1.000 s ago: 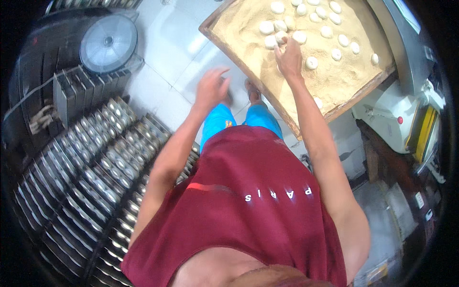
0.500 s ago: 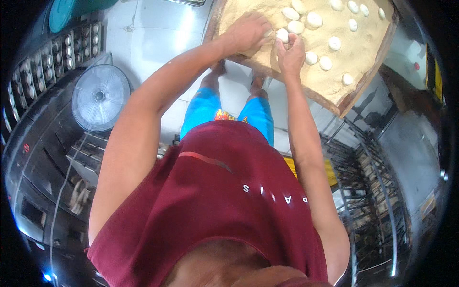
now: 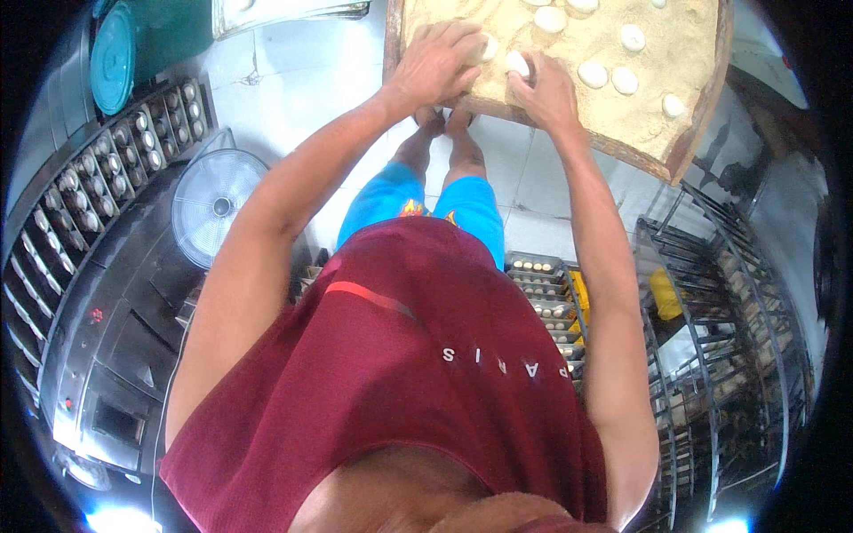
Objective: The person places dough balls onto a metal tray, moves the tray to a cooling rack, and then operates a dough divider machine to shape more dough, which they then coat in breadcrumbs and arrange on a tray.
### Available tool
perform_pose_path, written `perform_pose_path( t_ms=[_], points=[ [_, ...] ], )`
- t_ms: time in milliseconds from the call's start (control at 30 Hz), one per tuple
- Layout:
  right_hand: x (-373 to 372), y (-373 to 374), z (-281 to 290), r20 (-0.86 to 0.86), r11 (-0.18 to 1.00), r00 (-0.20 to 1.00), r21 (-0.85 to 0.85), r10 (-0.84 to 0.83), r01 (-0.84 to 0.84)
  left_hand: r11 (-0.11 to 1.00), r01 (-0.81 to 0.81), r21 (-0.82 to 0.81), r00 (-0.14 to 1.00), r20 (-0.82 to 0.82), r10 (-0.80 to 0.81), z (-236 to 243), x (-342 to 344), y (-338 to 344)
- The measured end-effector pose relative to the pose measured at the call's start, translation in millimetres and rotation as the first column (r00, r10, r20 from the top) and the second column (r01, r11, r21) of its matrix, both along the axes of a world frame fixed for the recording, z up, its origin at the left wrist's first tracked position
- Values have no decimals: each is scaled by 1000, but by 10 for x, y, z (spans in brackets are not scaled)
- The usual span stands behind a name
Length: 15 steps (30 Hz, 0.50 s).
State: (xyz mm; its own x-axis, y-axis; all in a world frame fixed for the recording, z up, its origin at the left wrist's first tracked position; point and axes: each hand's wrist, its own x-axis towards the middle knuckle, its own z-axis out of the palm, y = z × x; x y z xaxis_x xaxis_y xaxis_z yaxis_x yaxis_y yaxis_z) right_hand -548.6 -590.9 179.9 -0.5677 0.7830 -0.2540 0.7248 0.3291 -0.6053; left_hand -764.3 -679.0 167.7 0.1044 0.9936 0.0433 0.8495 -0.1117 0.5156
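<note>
A wooden-rimmed tray point(image 3: 613, 153) covered in tan crumbs lies at the top of the view, with several round white dough balls point(image 3: 625, 81) scattered over it. At its left side my left hand point(image 3: 437, 66) curls its fingers against a dough ball point(image 3: 488, 48), part of which shows beyond the fingertips. To the right, my right hand point(image 3: 551, 92) pinches another dough ball point(image 3: 517, 64) between thumb and fingers, just above or on the crumbs. Both hands reach over the tray's near edge; their palms are hidden.
A round fan point(image 3: 219, 206) stands left of my legs. Behind it runs a rack of metal moulds point(image 3: 107, 164). A teal bin point(image 3: 160, 49) with a round lid is at the upper left. Dark metal racks point(image 3: 711, 329) stand at the right, and trays of small pale rounds point(image 3: 538, 266) sit beside my hip.
The view has shifted, so the tray sits higher in it. My hands have moved farther apart, and more of the dough ball at my left fingers shows now.
</note>
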Motion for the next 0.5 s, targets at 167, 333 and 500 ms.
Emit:
perform_pose_path(
  t_ms=[167,333,500],
  points=[
    [208,197,-47,43,946,988,298,-146,126,993,-103,-54,994,-27,102,64,6,-69],
    [283,225,-158,59,969,998,248,-33,18,988,-154,-30,988,-4,154,124,-65,-129],
    [175,-43,-79,0,970,993,216,114,-111,985,-165,-54,986,5,166,120,-91,-199]
  ],
)
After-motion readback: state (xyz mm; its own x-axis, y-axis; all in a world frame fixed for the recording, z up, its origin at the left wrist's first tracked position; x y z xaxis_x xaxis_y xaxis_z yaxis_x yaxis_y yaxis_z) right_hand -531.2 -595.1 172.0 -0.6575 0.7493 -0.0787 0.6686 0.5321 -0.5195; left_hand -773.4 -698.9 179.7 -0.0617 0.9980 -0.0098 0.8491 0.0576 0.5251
